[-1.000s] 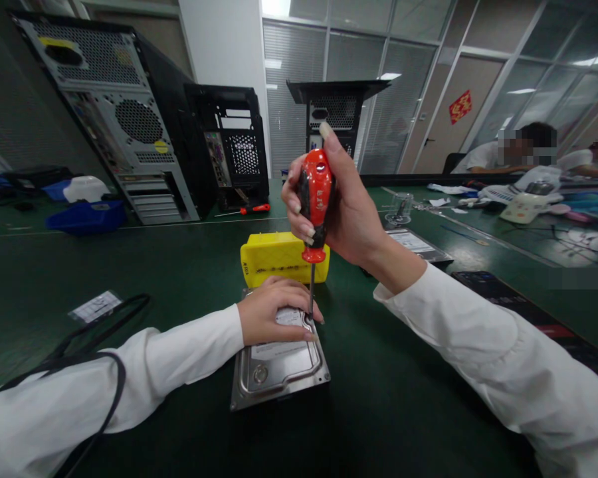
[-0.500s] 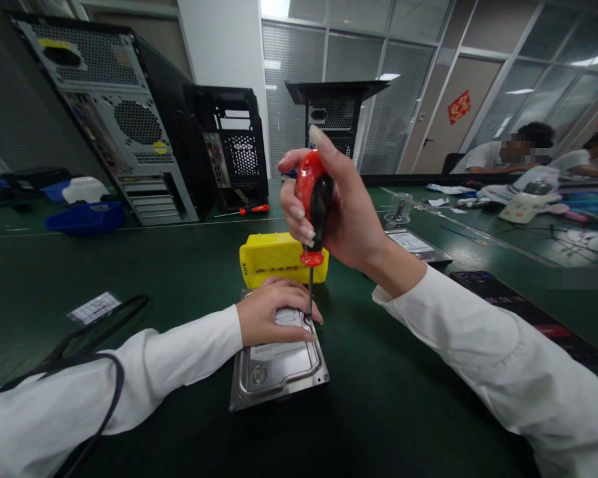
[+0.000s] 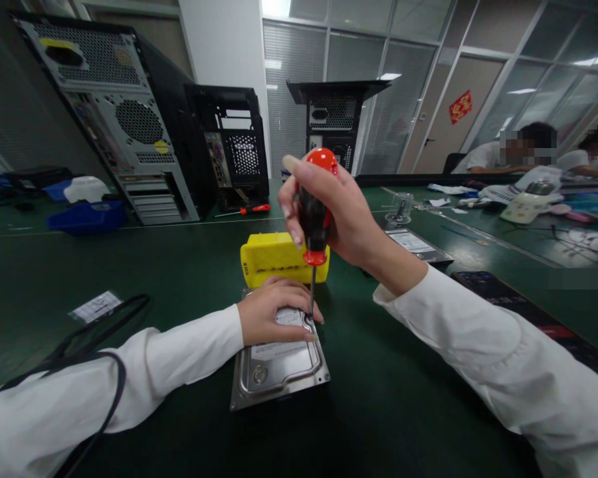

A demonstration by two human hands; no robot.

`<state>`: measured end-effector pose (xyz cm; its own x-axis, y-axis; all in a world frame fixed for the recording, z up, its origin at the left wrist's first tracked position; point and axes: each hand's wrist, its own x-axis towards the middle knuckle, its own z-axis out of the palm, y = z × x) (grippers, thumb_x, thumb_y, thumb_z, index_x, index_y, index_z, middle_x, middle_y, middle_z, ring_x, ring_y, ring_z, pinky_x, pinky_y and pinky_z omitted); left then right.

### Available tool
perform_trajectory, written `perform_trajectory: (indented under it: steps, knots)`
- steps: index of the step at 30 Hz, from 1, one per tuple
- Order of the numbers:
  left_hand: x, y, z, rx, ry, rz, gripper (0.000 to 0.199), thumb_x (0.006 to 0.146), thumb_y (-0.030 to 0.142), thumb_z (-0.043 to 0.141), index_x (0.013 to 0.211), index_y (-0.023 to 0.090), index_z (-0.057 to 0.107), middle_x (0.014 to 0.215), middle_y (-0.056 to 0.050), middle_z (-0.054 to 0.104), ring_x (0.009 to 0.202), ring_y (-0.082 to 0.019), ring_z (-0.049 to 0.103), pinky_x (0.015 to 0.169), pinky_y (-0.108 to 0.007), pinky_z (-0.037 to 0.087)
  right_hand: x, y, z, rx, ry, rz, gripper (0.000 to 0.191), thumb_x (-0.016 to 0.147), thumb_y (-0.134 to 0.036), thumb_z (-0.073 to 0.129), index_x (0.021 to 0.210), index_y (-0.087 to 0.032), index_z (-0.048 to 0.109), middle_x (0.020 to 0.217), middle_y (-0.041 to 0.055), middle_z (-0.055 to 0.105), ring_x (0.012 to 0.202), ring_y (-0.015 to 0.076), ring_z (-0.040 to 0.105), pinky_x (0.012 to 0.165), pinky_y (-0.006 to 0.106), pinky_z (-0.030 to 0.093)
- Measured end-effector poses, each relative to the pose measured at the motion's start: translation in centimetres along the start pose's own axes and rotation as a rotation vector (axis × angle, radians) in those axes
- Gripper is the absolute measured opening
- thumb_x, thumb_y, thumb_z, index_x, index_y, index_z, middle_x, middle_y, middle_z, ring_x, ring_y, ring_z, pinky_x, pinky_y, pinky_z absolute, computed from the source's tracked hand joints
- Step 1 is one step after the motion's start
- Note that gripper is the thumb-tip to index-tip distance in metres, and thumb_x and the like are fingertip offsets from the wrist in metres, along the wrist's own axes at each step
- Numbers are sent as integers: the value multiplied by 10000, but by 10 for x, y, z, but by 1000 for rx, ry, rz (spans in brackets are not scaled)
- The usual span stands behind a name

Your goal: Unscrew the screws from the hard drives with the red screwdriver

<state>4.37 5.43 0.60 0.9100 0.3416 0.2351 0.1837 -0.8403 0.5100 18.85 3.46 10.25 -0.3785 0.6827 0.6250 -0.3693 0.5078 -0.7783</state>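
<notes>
A silver hard drive (image 3: 284, 370) lies on the green table, with its label partly covered by my left hand (image 3: 274, 311). That hand rests on the drive, thumb and fingers apart on either side of the screwdriver tip. My right hand (image 3: 336, 206) grips the handle of a red and black screwdriver (image 3: 315, 226), which stands nearly upright. Its shaft meets the drive near the right edge, between my left thumb and fingers. Directly behind the drive sits a yellow bin (image 3: 264, 255) with small dark marks or pieces along its front.
Computer cases (image 3: 139, 119) stand at the back. A second screwdriver (image 3: 254, 209), a blue bin (image 3: 87, 218), a label bag (image 3: 96, 307), another drive (image 3: 418, 245), a clear cup (image 3: 399, 209) and a dark flat device (image 3: 528, 315) lie around. Two people sit back right.
My right hand has turned on the screwdriver handle, with the thumb now further left across its top. The handle has rotated and shows more black. My left hand and the drive stay put.
</notes>
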Motion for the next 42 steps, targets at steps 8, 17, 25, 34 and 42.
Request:
perform_trajectory:
  steps: [8, 17, 25, 34, 42]
  knots:
    - [-1, 2, 1, 6, 9, -14, 244, 759, 361, 696, 970, 243, 667, 1022, 16, 686, 1052, -215, 548, 939, -334, 305, 0, -1, -11, 16, -117, 53, 251, 910, -414, 366, 966, -188, 460, 640, -35, 459, 483, 73, 472, 487, 193, 411]
    - [-2, 1, 1, 23, 0, -18, 251, 761, 370, 692, 977, 244, 670, 1036, 8, 681, 1068, -220, 542, 943, -335, 307, 0, -10, -12, 13, -78, 71, 120, 865, -292, 484, 814, -183, 476, 759, -15, 530, 592, 91, 540, 603, 230, 489]
    - [-2, 0, 1, 36, -2, -10, 250, 763, 380, 686, 972, 245, 668, 1030, 2, 684, 1063, -218, 550, 943, -330, 309, 1, -2, -14, 15, -104, 96, 207, 862, -338, 502, 723, -192, 457, 572, -47, 496, 413, 79, 461, 427, 205, 384]
    - [-1, 1, 0, 28, -12, -15, 243, 769, 377, 678, 977, 253, 670, 1023, 7, 677, 1059, -220, 545, 930, -334, 308, 0, -1, -16, 3, -58, 125, 140, 835, -299, 549, 810, -208, 445, 548, -70, 447, 406, 57, 410, 419, 176, 343]
    - [-1, 0, 0, 24, -14, -6, 245, 772, 393, 668, 973, 254, 670, 1020, -3, 678, 1047, -223, 552, 928, -340, 317, -1, -2, -16, -82, -33, 60, 195, 801, -276, 591, 726, -187, 434, 531, -72, 475, 405, 52, 447, 410, 169, 370]
